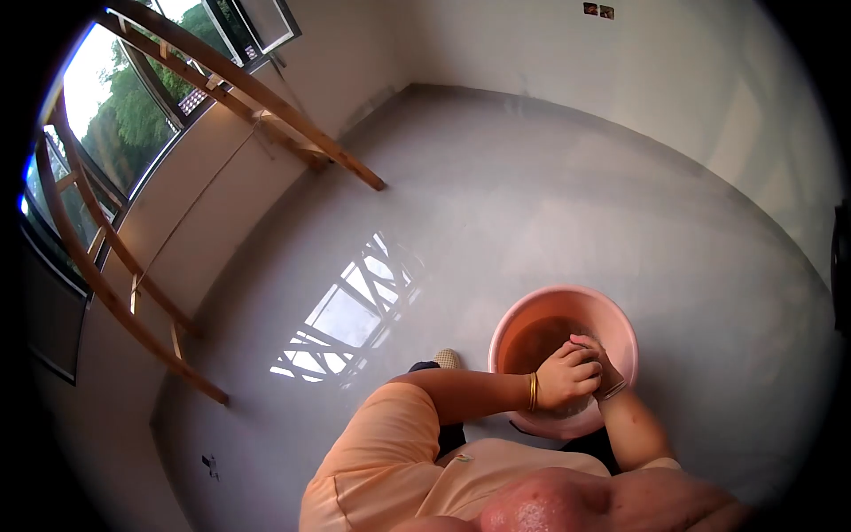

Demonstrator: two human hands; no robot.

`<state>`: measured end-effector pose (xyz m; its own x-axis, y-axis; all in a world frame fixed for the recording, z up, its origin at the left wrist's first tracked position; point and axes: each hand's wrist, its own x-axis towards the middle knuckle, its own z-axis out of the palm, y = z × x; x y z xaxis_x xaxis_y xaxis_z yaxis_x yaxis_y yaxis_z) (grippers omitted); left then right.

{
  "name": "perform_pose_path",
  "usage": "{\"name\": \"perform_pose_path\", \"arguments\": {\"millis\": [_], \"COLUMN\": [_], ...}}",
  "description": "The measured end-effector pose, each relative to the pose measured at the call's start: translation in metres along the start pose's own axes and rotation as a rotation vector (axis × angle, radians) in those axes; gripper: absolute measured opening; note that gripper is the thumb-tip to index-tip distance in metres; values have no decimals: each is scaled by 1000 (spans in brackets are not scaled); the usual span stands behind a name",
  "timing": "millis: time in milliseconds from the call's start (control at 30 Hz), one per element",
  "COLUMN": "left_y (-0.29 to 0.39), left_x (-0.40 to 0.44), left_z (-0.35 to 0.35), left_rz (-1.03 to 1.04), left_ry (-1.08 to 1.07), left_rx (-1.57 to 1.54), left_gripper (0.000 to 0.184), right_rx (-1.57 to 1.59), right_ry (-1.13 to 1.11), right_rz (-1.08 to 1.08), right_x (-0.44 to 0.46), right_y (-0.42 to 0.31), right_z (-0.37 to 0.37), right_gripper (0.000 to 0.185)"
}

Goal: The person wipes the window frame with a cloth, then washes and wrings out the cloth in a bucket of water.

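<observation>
A pink round basin (628, 332) stands on the grey floor close to my body. Over it, my left hand (569, 377), with gold bangles on the wrist, is closed against my right hand (594, 352). The fingers of both hands are pressed together and overlap. Anything between the palms is hidden or too small to name. Around my right wrist is a dark band (613, 387). Both forearms reach across the near rim, and the lower part of the basin's inside is in shadow.
A wooden stepladder (292, 127) stands spread at the left by the windows (133, 115), with a cord (191, 204) between its sides. My patterned shoe (447, 359) is left of the basin. The glossy floor (496, 204) reflects the window; pale walls (656, 80) bound it.
</observation>
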<state>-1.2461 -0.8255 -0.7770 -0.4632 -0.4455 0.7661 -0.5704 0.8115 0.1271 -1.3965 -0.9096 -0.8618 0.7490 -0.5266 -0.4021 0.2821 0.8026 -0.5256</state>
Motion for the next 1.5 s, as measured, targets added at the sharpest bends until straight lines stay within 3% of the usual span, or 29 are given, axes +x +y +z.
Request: {"name": "perform_pose_path", "arguments": {"millis": [200,300,400,567,633,700,767,867,1033,1067,1133,1200,1267,1333,1367,1400,1433,1500], "left_y": [-6,-7,-11,-21,-25,-23,-24,-23,-18,-16,-15,-25,-41,-61,-71,-81,-83,-85], "left_x": [-22,-30,-35,-47,-54,-60,-64,-66,-84,-87,-89,-79,-61,-31,-12,6,26,60], "left_z": [13,25,35,44,48,53,55,60,87,92,95,85,70,40,22,2,-20,-65], "left_rz": [59,143,200,281,321,361,374,402,487,496,530,543,533,532,399,261,231,-217], "left_ry": [-64,-79,-89,-175,-202,-239,-281,-295,-250,-248,-287,-281,-272,-310,-135,35,21,-68], "left_rx": [-1,26,45,118,126,162,136,127,217,217,146,172,91,11,-74,-152,-162,-383], "left_gripper": [24,18,14,18,20,29,27,26,27,27,26,26,23,24,26,31,31,43], "right_rx": [-311,-535,-709,-930,-1235,-1321,-1363,-1507,-2169,-2169,-1913,-1857,-1188,-821,-815,-590,-359,-144], "right_ry": [-3,191,226,276,211,251,294,276,-152,-142,104,-3,226,298,290,298,296,226], "right_rz": [449,450,599,637,596,631,656,670,637,632,763,697,645,609,634,556,488,419], "right_x": [40,38,44,56,69,74,77,79,86,86,85,87,87,74,63,55,47,38], "right_y": [-28,-34,-46,-37,-29,-21,-15,-12,5,6,12,0,-25,-53,-68,-80,-93,-101], "right_z": [-9,19,42,68,64,71,80,85,74,79,81,53,41,50,66,82,99,111], "right_gripper": [18,20,19,23,24,22,21,24,30,30,28,30,31,31,31,32,34,36]}}
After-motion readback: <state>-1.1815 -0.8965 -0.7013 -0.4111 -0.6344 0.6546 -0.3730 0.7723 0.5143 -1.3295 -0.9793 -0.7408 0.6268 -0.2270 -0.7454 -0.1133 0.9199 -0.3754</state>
